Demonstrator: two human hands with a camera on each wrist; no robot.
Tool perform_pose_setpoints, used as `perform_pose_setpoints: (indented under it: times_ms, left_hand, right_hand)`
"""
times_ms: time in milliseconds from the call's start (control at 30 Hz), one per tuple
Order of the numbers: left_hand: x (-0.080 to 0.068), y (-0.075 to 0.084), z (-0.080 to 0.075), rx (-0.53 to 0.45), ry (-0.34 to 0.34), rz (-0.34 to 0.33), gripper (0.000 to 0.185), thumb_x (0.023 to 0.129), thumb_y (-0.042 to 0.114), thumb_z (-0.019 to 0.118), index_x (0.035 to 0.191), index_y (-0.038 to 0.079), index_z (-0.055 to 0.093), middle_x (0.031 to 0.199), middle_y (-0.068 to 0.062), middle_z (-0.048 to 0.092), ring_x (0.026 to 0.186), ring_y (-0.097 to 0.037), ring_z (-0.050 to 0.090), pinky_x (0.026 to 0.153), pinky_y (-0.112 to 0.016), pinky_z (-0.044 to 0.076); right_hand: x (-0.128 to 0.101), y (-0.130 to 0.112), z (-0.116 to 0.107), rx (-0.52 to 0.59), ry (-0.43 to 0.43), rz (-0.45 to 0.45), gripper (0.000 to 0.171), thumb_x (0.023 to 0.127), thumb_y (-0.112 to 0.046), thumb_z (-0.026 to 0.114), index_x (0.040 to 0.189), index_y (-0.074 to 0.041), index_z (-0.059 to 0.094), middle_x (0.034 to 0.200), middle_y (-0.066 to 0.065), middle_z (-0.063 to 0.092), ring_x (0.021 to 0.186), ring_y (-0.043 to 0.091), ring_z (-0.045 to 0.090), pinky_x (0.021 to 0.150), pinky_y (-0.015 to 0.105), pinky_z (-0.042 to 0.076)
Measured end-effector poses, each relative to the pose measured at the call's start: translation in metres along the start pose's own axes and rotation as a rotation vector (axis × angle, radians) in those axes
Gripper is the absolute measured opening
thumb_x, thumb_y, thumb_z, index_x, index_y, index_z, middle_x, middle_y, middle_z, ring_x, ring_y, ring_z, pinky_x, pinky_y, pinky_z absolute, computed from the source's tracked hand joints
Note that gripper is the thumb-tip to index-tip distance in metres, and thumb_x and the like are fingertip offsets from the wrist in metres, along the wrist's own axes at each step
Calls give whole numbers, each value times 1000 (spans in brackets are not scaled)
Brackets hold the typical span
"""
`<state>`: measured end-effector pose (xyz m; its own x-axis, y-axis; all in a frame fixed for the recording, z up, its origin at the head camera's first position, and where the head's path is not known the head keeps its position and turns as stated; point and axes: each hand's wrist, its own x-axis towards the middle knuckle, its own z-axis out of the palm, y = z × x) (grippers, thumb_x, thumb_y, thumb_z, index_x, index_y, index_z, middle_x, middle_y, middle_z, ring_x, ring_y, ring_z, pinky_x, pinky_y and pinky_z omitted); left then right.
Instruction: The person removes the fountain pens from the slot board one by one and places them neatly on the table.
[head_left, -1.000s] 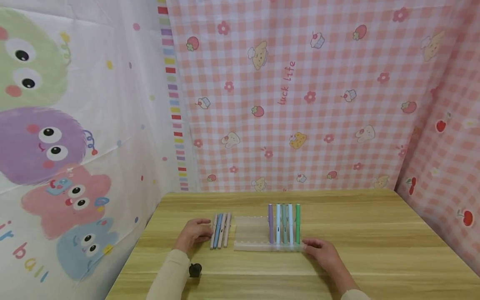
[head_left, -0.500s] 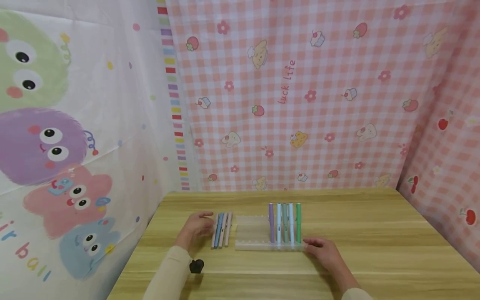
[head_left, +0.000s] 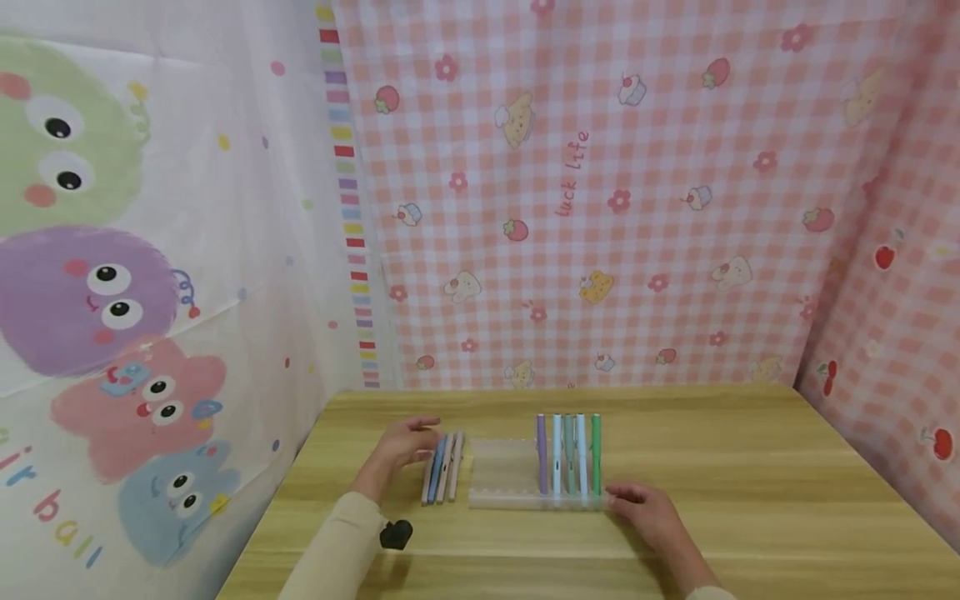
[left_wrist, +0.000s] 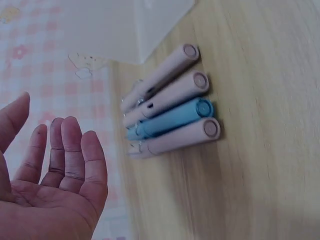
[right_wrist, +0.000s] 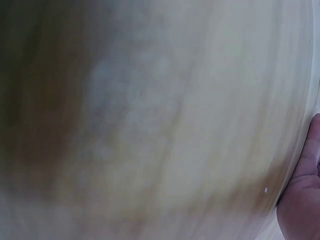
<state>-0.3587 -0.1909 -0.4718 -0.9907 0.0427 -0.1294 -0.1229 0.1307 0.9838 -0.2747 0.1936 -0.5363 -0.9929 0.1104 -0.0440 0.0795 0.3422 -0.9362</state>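
Note:
Several capped pens lie side by side on the table left of the rack: pale pinkish ones and a blue pen (left_wrist: pixel 172 120). My left hand (head_left: pixel 407 443) hovers beside their far ends, palm and loosely bent fingers showing in the left wrist view, with nothing held. A clear plastic pen rack (head_left: pixel 506 500) with notched edges stands in the middle. In its right half are a purple pen (head_left: pixel 542 454), light blue pens, a grey-green pen (head_left: pixel 570 454) and a green pen (head_left: pixel 597 454). My right hand (head_left: pixel 647 510) pinches the rack's near right corner; its fingertips are partly hidden.
The wooden table (head_left: pixel 750 467) ends at a pink checked curtain (head_left: pixel 660 250) behind and a white cartoon curtain (head_left: pixel 255 350) on the left. A small black object (head_left: pixel 396 534) sits by my left wrist.
My left hand has moved slightly away from me and to the right, toward the far ends of the loose pens. My right hand stays at the rack's corner. The racked pens keep their places.

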Motion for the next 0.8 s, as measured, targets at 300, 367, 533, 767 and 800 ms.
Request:
perform_pose_setpoints:
  times_ms: [300, 367, 533, 767, 800]
  left_hand:
    - [-2, 5, 15, 1, -75, 34, 41, 92, 7, 68, 131, -4, 59, 112, -15, 65, 102, -32, 62, 94, -49, 51]
    - [-3, 7, 18, 9, -91, 37, 42, 93, 8, 67, 132, -3, 59, 112, -14, 66, 100, -29, 63, 93, -48, 52]
    - [-6, 12, 26, 2, -131, 56, 41, 93, 8, 67, 132, -4, 58, 114, -17, 65, 97, -26, 63, 94, -49, 50]
    - [-9, 14, 40, 15, -171, 90, 38, 93, 7, 67, 128, -7, 59, 116, -22, 63, 90, -20, 64, 86, -41, 55]
    - [-9, 14, 42, 19, -173, 92, 38, 93, 8, 67, 127, -7, 59, 116, -21, 64, 90, -19, 64, 87, -41, 55]
  right_hand:
    - [-3, 4, 0, 22, 7, -1, 22, 91, -3, 67, 110, 8, 70, 105, 17, 70, 93, 22, 64, 78, 31, 54]
    - [-4, 4, 0, 21, 2, 2, 22, 92, -3, 66, 110, 8, 70, 106, 17, 70, 94, 22, 64, 79, 31, 55]
    - [-2, 0, 0, -13, 5, 2, 22, 91, -5, 67, 110, 6, 71, 105, 15, 71, 93, 20, 63, 78, 29, 52]
    - [-1, -2, 0, -7, 11, 12, 21, 90, -3, 67, 108, 7, 71, 103, 14, 71, 91, 19, 62, 77, 28, 51]
    - [-1, -2, 0, -11, 12, 11, 21, 90, -4, 67, 108, 6, 71, 103, 14, 71, 92, 19, 62, 77, 28, 51]
